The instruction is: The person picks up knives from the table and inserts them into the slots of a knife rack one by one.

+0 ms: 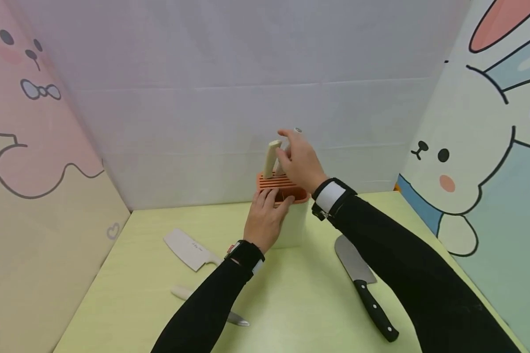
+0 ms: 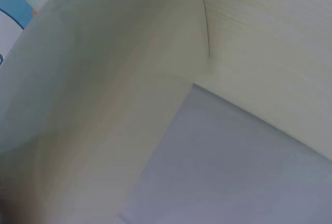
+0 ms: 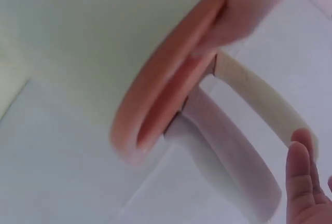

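A white knife block (image 1: 293, 223) with an orange slotted top (image 1: 276, 184) stands at the back of the pale green table (image 1: 300, 304). Two handles stick up from it, a beige handle (image 1: 271, 157) and a grey handle (image 1: 297, 131). My left hand (image 1: 265, 215) rests flat on the front of the orange top, fingers straight. My right hand (image 1: 300, 162) is up beside the grey handle with its fingers loosely extended. In the right wrist view the fingertips (image 3: 301, 182) sit apart from the grey handle (image 3: 228, 167); the beige handle (image 3: 264, 105) and orange top (image 3: 166, 94) also show. The left wrist view shows only the block's pale wall (image 2: 93, 110).
A white cleaver (image 1: 187, 247) lies left of the block. A small knife with a cream handle (image 1: 181, 292) lies partly under my left forearm. A black-handled knife (image 1: 364, 284) lies to the right. Cartoon-printed panels wall the table on three sides.
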The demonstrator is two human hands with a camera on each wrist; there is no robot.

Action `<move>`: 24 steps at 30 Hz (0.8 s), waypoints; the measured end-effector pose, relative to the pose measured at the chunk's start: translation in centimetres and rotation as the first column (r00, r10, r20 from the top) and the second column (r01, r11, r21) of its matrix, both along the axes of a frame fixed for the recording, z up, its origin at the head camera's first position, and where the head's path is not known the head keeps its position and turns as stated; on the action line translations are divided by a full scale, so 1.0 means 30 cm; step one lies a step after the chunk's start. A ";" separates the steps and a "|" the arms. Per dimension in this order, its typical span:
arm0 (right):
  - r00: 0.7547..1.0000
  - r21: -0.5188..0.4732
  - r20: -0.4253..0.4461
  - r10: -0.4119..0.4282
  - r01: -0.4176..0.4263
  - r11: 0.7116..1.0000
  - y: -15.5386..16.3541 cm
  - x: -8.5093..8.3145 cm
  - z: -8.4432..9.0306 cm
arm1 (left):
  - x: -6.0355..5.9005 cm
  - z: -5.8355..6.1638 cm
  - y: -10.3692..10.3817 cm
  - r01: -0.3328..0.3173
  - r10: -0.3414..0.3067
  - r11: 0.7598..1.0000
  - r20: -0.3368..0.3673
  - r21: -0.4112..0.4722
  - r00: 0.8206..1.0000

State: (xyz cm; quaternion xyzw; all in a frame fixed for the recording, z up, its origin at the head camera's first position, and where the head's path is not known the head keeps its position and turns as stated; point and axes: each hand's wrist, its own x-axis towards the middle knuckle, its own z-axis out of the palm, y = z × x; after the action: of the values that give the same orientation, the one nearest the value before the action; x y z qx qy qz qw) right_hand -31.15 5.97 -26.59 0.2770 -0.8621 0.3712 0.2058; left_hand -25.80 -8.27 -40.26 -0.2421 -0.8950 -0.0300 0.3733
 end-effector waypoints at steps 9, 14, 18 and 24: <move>0.996 -0.016 -0.086 0.007 -0.008 1.000 0.242 0.120 -0.050 | -0.008 0.013 -0.030 0.042 -0.041 0.999 -0.060 0.020 0.997; 1.000 0.091 -0.016 0.008 -0.007 0.996 0.375 0.201 -0.147 | -0.012 0.028 -0.047 0.029 -0.030 1.000 -0.040 -0.008 0.999; 1.000 0.247 0.019 0.006 -0.011 0.969 0.453 0.273 -0.245 | -0.008 0.038 -0.050 -0.001 -0.001 0.998 -0.030 -0.059 1.000; 0.984 0.451 0.178 -0.022 -0.062 0.890 0.511 0.395 -0.378 | 0.038 0.062 -0.004 -0.018 0.014 0.984 -0.024 -0.179 1.000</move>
State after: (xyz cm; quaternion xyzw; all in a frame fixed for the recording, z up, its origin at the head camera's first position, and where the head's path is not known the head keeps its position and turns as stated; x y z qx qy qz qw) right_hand -19.31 21.29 -37.95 0.2921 -0.9369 0.1846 0.0532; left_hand -24.65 -8.40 -38.40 -0.2679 -0.8917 0.0562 0.3605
